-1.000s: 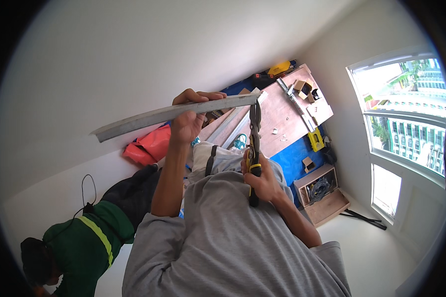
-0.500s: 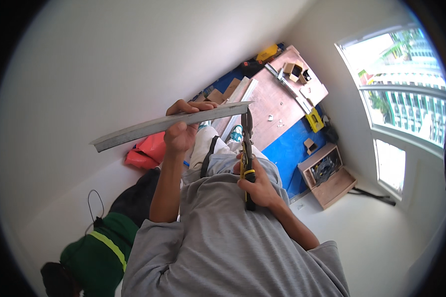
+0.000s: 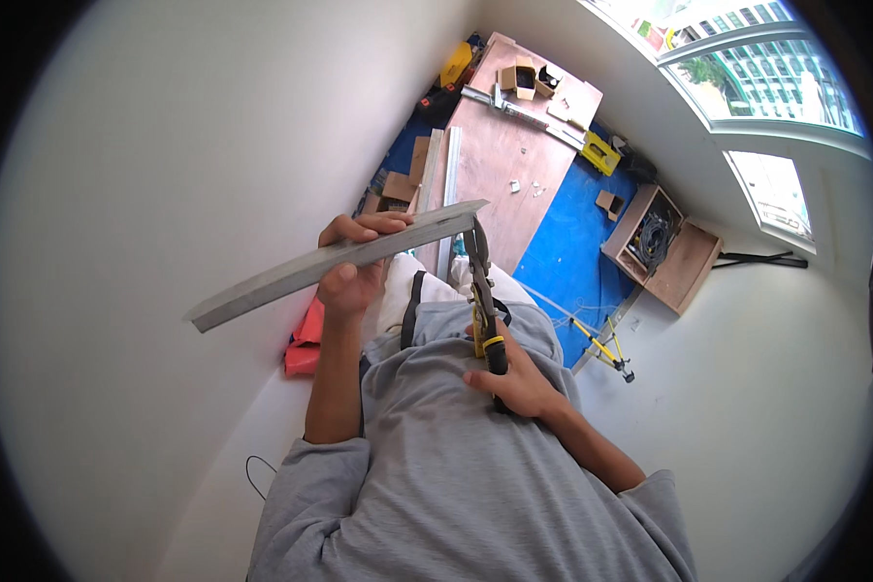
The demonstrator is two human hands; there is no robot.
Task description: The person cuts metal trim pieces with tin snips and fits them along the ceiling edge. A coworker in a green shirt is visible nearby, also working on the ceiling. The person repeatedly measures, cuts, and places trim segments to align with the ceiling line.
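My left hand (image 3: 352,291) is closed around the middle of a grey metal channel (image 3: 262,294), thumb below and fingers over the top. The channel slants up from left to right in front of my body. In my right hand (image 3: 522,376) is a pair of tin snips (image 3: 481,274) with yellow and black handles, held upright. Their jaws meet the channel's right end, at its lower edge. Whether the blades are closed on the metal cannot be made out. The fingers of my right hand are partly hidden behind the handles.
Ahead lies a wooden board (image 3: 500,184) bearing long metal strips and small open cartons (image 3: 519,80). Blue sheeting (image 3: 563,242) covers the floor beside it. A wooden box with cables (image 3: 655,242) and a yellow-legged tripod (image 3: 606,351) stand right. A red bag (image 3: 304,354) lies left.
The view has turned, bringing the tripod into sight and losing the green-clothed person at lower left. Both hands keep their holds, with the snips still at the channel's end.
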